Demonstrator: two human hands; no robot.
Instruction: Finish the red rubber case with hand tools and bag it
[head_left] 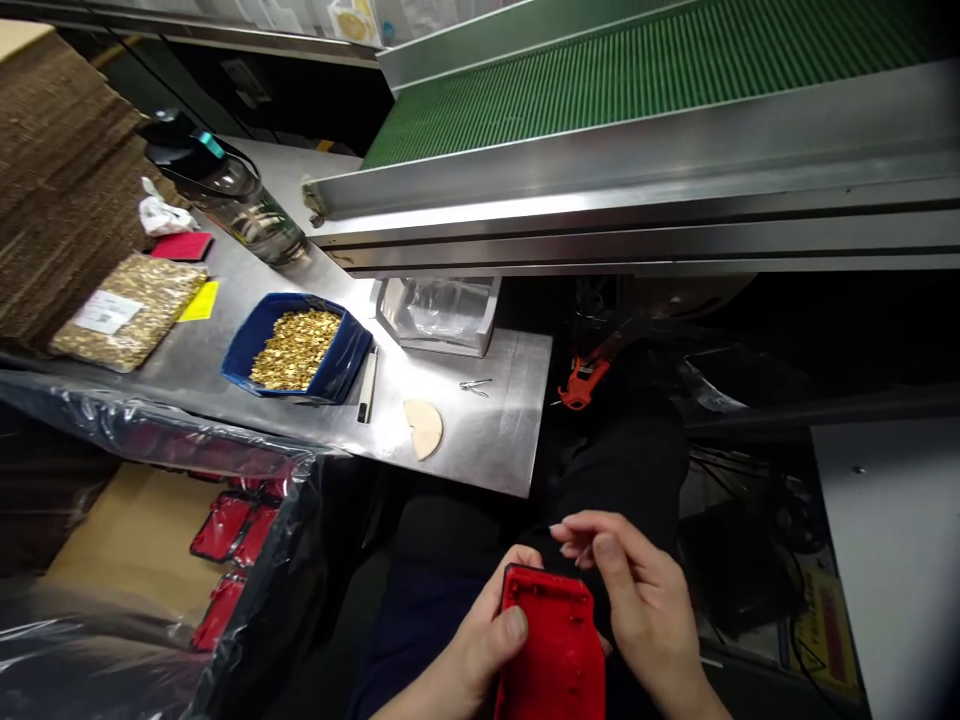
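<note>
A red plastic housing with a dark rim lies in my left hand, its hollow inner side facing up. My left thumb presses on its left edge, and the fingers go underneath. Small posts stand inside the shell; its lower end is cut off by the frame. Just right of the housing is my right hand, fingers loosely bent and thumb apart from the fingertips. I see nothing in it. On the metal bench, a blue bin holds many small brass-coloured pieces.
A knife-like tool, a half-round disc, tweezers-like metal tool and clear-lined tray lie on the bench. A plastic-lined box holds red housings. The green conveyor crosses above; an orange-handled tool hangs below.
</note>
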